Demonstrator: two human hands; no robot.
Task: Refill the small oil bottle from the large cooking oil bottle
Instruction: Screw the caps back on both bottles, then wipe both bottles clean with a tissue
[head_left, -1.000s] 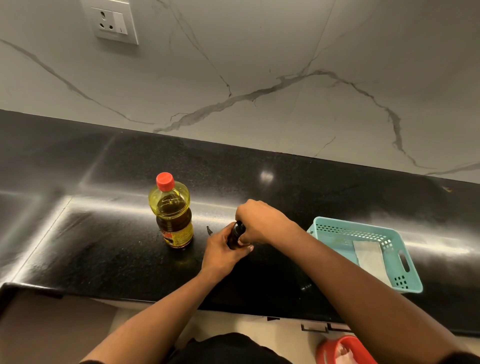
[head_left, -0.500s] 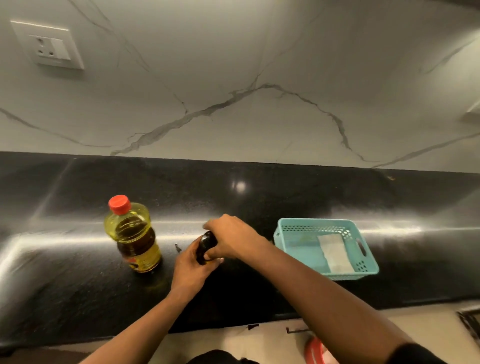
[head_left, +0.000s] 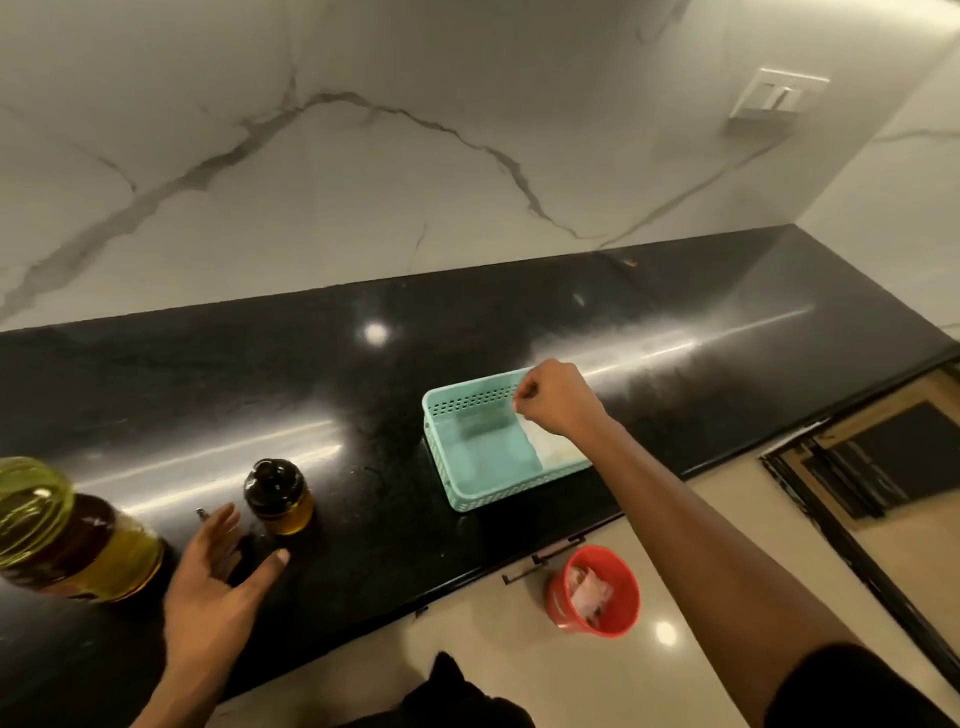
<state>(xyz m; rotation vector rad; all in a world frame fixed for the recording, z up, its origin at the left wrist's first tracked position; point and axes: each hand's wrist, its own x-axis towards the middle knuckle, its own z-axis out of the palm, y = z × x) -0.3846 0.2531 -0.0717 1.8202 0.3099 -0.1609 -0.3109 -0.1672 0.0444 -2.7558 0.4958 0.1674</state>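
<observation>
- black polished stone makes up the table (head_left: 675, 332), and everything the task needs sits toward its front edge at the left, within easy reach of the person.
- the small oil bottle (head_left: 279, 496) stands upright near that front edge, dark-topped, with amber oil showing only low in its body, so it looks ready for a top-up; whether its cap is on or off i cannot tell.
- the large cooking oil bottle (head_left: 72, 540) stands just to its left, at the picture's left side; its top is out of view, so its cap cannot be judged.
- the left hand (head_left: 218, 587) hovers low beside the small bottle, fingers (head_left: 270, 564) spread wide and holding nothing, probably placed there to steady the bottle.
- the right hand (head_left: 556, 397) reaches over the far rim of the teal basket (head_left: 467, 496), which sits to the right along the front edge; its fingers are curled narrow as if pinching something small, but what, if anything, is hidden.
- a pale sheet (head_left: 556, 447) lies in the basket under that hand, perhaps to catch drips or wipe up.
- a red bin (head_left: 618, 613) with crumpled paper waits on the floor below the table's front edge, handy for waste.
- no pouring has begun, by the look of it.
</observation>
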